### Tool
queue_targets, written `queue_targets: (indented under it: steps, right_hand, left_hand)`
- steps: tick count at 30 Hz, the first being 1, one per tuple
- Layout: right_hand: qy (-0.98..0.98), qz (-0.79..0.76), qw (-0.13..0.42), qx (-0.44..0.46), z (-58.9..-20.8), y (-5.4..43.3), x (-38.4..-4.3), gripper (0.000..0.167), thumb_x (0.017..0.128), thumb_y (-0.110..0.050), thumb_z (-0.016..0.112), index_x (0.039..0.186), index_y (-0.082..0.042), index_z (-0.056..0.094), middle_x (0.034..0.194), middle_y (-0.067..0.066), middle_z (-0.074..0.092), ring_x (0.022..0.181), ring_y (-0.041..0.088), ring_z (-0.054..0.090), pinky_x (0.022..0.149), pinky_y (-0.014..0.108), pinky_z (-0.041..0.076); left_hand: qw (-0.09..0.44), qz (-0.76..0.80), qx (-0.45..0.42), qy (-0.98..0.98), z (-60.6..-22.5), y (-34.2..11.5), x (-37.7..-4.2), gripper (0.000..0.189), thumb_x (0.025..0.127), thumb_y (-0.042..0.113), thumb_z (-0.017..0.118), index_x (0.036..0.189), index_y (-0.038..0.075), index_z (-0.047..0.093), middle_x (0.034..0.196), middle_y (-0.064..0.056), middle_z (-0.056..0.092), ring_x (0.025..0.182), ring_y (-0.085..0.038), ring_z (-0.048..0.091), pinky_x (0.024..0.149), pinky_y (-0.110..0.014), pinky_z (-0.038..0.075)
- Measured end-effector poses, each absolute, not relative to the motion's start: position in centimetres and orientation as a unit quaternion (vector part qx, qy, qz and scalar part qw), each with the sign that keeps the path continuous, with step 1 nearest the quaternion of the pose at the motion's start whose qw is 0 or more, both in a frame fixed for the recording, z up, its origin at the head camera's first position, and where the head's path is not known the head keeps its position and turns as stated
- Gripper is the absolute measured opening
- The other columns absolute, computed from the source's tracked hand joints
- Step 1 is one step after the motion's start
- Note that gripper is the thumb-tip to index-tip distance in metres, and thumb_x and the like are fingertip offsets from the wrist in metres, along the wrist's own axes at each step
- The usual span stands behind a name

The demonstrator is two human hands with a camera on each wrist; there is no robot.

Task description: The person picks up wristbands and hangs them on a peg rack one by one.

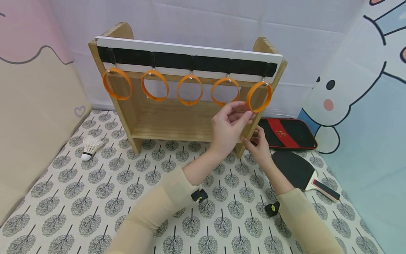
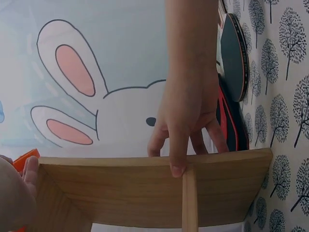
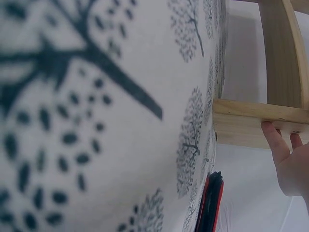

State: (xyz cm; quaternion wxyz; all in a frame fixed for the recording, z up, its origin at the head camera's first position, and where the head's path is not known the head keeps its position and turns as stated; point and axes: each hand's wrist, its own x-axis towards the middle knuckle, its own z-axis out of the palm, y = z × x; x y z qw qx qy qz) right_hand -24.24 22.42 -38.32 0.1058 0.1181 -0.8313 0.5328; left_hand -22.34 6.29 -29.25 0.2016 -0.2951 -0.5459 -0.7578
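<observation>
Several orange rings hang in a row from hooks on a white bar with a black strip [image 1: 190, 63], fixed across the top of a wooden shelf [image 1: 177, 120]. My left hand [image 1: 226, 127] is raised to the rightmost orange ring [image 1: 269, 93], pinching its lower left edge between thumb and fingers. Lower down, my right hand [image 1: 261, 146] grips the front edge of the shelf's right side panel. In the left wrist view the right hand [image 2: 188, 116] has its thumb on the inner face and its other fingers behind the panel [image 2: 111, 186].
A black case with a red band [image 1: 301, 130] lies right of the shelf, with a table tennis bat [image 1: 293, 169] in front of it. A shuttlecock [image 1: 90, 148] lies at the left on the tree-patterned cloth [image 1: 104, 208]. Printed curtains [image 1: 364, 141] surround the table.
</observation>
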Motion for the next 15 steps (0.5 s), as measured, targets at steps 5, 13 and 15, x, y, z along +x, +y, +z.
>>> queue_targets:
  steps: [5,13,15]
  right_hand:
    - [-0.832,0.531,0.11,0.117,-38.3,22.3,-24.2,0.059,0.091,-0.005,0.059,0.14,-0.003,0.026,0.131,0.027,0.043,0.11,0.044,0.053,0.069,0.014,0.052]
    - [-0.837,0.521,0.115,0.122,-38.3,22.3,-24.1,0.06,0.091,-0.005,0.06,0.141,-0.003,0.025,0.131,0.027,0.043,0.11,0.044,0.054,0.071,0.016,0.052]
    - [-0.837,0.521,0.114,0.119,-38.3,22.3,-24.1,0.06,0.091,-0.005,0.06,0.141,-0.003,0.026,0.13,0.026,0.043,0.11,0.043,0.054,0.071,0.016,0.052]
  left_hand:
    - [0.21,-0.731,-0.307,-0.572,-29.7,5.3,-21.6,0.027,0.087,0.002,0.065,0.11,-0.009,0.056,0.104,-0.023,0.063,0.087,-0.028,0.067,0.073,-0.029,0.058]
    - [0.215,-0.678,-0.329,-0.622,-29.7,3.2,-19.9,0.025,0.086,0.005,0.067,0.11,-0.002,0.06,0.105,-0.015,0.066,0.093,-0.018,0.066,0.08,-0.026,0.056]
    - [0.215,-0.669,-0.336,-0.628,-29.6,2.6,-19.5,0.026,0.085,0.005,0.068,0.109,-0.001,0.061,0.104,-0.015,0.066,0.094,-0.018,0.066,0.081,-0.026,0.056]
